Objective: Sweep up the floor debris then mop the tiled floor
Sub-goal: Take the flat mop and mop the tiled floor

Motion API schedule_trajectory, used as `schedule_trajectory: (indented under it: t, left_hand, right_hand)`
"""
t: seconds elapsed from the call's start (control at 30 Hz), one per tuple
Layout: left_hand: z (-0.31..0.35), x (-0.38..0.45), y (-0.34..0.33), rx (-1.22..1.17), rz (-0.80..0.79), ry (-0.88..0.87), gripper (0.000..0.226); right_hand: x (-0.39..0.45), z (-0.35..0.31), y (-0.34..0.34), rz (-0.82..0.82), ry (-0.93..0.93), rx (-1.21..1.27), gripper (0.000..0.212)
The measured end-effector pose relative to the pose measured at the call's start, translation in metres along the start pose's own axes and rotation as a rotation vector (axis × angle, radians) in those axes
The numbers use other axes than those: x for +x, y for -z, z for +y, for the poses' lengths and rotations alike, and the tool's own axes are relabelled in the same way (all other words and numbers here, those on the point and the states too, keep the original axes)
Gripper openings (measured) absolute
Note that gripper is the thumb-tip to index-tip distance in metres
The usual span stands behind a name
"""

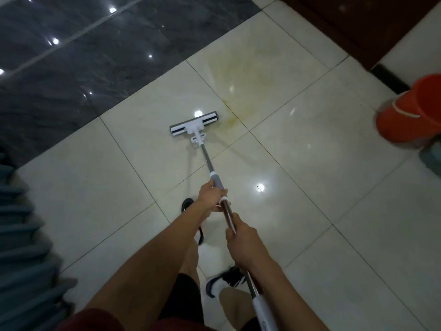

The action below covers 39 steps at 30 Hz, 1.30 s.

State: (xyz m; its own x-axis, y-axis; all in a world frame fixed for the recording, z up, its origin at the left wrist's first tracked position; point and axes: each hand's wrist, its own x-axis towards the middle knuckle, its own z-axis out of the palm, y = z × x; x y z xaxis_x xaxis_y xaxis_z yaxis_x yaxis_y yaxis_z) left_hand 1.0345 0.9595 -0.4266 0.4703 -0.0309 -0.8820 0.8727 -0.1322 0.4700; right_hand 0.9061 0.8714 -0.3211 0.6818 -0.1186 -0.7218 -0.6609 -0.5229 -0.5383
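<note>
A white and grey sponge mop head (193,123) rests flat on the pale glossy floor tiles (310,163), in the middle of the view. Its metal handle (208,161) runs back toward me. My left hand (211,195) is wrapped around the grey collar of the handle. My right hand (241,232) grips the shaft lower down, closer to my body. A yellowish smear (241,91) stains the tiles just beyond and to the right of the mop head.
An orange bucket (410,108) stands at the right edge. Dark grey polished tiles (71,68) cover the upper left. A dark wooden panel (358,25) fills the top right. Blue-grey ridged fabric (23,247) lies at the left edge. My feet in dark shoes (224,280) stand below.
</note>
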Motion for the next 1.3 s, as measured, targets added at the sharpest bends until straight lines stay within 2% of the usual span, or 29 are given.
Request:
schedule_trajectory:
  t: [0.27, 0.53, 0.77, 0.93, 1.3]
  left_hand:
    - [-0.03, -0.042, 0.035, 0.164, -0.022, -0.021, 0.06]
    - [-0.066, -0.068, 0.099, 0.335, -0.099, -0.022, 0.074]
    - [-0.087, -0.1, 0.136, 0.438, -0.104, -0.074, 0.057]
    - [-0.13, -0.136, 0.146, 0.469, -0.104, -0.09, 0.036]
    - [-0.249, -0.203, 0.155, 0.59, -0.071, -0.1, 0.026]
  right_hand:
    - [-0.056, -0.004, -0.057, 0.085, -0.027, 0.101, 0.044]
    - [-0.106, -0.034, -0.141, 0.162, -0.137, 0.217, 0.052]
    - [-0.143, -0.053, -0.191, 0.227, -0.133, 0.274, 0.049]
    - [-0.187, -0.03, -0.222, 0.247, -0.143, 0.312, 0.047]
    - [-0.283, 0.04, -0.295, 0.244, -0.15, 0.358, 0.041]
